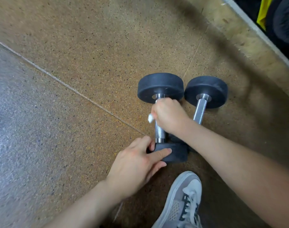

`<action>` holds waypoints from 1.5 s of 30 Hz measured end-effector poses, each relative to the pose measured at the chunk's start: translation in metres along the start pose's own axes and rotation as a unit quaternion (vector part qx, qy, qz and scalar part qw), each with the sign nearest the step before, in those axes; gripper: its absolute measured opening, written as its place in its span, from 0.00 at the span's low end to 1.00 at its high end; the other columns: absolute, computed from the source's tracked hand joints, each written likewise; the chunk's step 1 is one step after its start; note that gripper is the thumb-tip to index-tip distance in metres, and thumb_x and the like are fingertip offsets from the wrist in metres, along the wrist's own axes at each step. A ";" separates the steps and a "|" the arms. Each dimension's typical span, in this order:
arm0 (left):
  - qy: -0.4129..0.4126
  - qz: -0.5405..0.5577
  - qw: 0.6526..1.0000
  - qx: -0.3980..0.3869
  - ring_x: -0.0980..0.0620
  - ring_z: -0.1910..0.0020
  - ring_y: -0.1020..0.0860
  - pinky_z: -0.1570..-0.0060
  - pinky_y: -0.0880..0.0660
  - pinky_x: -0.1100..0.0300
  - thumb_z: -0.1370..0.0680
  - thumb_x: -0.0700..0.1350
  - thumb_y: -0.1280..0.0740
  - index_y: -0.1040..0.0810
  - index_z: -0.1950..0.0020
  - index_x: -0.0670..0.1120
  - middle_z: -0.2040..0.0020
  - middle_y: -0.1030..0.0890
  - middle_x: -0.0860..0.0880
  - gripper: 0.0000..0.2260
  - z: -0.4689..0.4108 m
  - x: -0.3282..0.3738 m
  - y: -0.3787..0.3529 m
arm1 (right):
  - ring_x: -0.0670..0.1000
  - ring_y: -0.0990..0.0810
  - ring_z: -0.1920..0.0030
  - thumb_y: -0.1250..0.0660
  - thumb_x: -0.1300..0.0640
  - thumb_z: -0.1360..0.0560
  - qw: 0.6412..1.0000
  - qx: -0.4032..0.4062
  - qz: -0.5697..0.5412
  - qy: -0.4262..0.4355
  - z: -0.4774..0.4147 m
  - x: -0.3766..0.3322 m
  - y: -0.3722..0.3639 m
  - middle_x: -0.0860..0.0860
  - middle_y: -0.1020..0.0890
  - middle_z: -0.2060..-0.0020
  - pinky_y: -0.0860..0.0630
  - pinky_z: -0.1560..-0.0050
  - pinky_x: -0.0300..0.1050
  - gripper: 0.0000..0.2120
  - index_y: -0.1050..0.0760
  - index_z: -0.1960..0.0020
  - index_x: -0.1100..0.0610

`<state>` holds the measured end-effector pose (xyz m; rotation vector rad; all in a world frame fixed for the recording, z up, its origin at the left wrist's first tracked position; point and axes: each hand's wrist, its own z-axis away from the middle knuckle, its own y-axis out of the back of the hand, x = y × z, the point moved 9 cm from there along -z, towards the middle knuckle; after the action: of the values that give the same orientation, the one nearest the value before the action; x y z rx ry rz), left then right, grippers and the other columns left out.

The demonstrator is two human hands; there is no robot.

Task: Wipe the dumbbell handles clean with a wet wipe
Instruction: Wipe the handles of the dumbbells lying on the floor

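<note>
Nearest the camera, a grey sneaker (181,204) stands on the speckled rubber floor (91,63), just right of the left hand (137,163). That hand grips the near rubber head (175,153) of the first dumbbell (160,87), with the thumb on the head's inner face and the index finger laid across its rim, which should stop it rolling. Just beyond the thumb, the knurled steel handle (159,131) runs away from the person. The right hand (169,115) is closed in a fist around the handle's far part, holding the wet wipe (150,118) against the metal. A white corner of the wipe sticks out on the fist's left side. The stretch of knurling between the two hands is bare and probably needs the next strokes. To do this well, the fist should stay snug, slide the full length between the heads and twist, so the wipe gets into the grooves and reaches the underside. Just right of the right hand lies the second dumbbell (206,92). Its handle (200,111) is uncovered, and its near end is hidden under the forearm, so it looks yet to be wiped.
</note>
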<state>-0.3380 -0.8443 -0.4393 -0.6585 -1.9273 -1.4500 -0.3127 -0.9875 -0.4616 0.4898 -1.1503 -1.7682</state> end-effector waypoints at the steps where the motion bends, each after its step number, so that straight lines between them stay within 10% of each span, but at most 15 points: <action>1: 0.009 0.008 1.000 -0.001 0.51 0.61 0.27 0.66 0.24 0.59 0.22 0.58 0.40 0.26 0.36 0.59 0.54 0.31 0.51 0.15 0.001 -0.002 -0.001 | 0.60 0.20 0.52 0.35 0.61 0.26 0.999 -0.039 0.003 0.030 0.011 -0.010 -0.010 0.55 0.20 0.53 0.22 0.52 0.50 0.08 0.19 0.50 0.57; 4: -0.006 0.018 1.000 -0.004 0.52 0.63 0.28 0.66 0.25 0.61 0.22 0.56 0.39 0.25 0.37 0.58 0.56 0.31 0.52 0.15 -0.001 0.001 -0.006 | 0.54 0.21 0.59 0.34 0.62 0.27 0.986 -0.143 -0.018 0.078 0.032 -0.016 -0.021 0.51 0.21 0.62 0.24 0.58 0.44 0.07 0.24 0.63 0.55; 9: -0.011 0.045 0.999 -0.015 0.51 0.61 0.26 0.63 0.23 0.58 0.22 0.53 0.37 0.23 0.38 0.57 0.54 0.28 0.51 0.13 -0.003 0.000 -0.010 | 0.59 0.19 0.54 0.36 0.66 0.30 0.996 -0.081 0.005 0.038 -0.004 0.015 -0.005 0.54 0.18 0.57 0.21 0.55 0.49 0.10 0.25 0.67 0.55; 16: -0.034 0.029 0.999 -0.013 0.52 0.65 0.26 0.67 0.25 0.62 0.22 0.52 0.39 0.18 0.43 0.55 0.59 0.27 0.51 0.13 -0.013 0.011 -0.008 | 0.51 0.19 0.54 0.32 0.57 0.26 0.974 -0.191 -0.027 0.118 0.034 -0.002 -0.033 0.47 0.16 0.55 0.22 0.50 0.45 0.05 0.17 0.56 0.51; 23: -0.009 0.060 0.998 -0.033 0.53 0.63 0.25 0.63 0.24 0.60 0.22 0.53 0.39 0.20 0.40 0.57 0.55 0.27 0.52 0.13 -0.006 -0.004 -0.011 | 0.45 0.31 0.74 0.30 0.61 0.32 0.979 -0.094 -0.176 0.048 0.028 0.026 -0.009 0.44 0.28 0.79 0.34 0.68 0.36 0.18 0.30 0.77 0.50; 37: -0.027 0.047 0.998 -0.021 0.55 0.64 0.25 0.64 0.25 0.64 0.23 0.53 0.39 0.19 0.41 0.58 0.56 0.25 0.53 0.14 -0.006 0.001 -0.007 | 0.52 0.22 0.60 0.31 0.60 0.27 0.984 -0.113 -0.102 0.091 0.034 0.009 -0.027 0.49 0.20 0.62 0.22 0.56 0.46 0.16 0.28 0.70 0.47; 45: 0.033 0.097 0.995 -0.016 0.56 0.57 0.21 0.56 0.23 0.61 0.22 0.52 0.37 0.20 0.41 0.56 0.53 0.21 0.55 0.12 -0.005 -0.012 0.001 | 0.41 0.22 0.67 0.33 0.64 0.27 0.970 -0.130 -0.198 0.046 0.037 0.027 -0.006 0.45 0.19 0.70 0.25 0.63 0.38 0.08 0.21 0.64 0.58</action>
<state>-0.3286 -0.8490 -0.4464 -0.7799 -1.7416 -1.3659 -0.3558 -0.9920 -0.4444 0.6667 -0.7738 -2.1769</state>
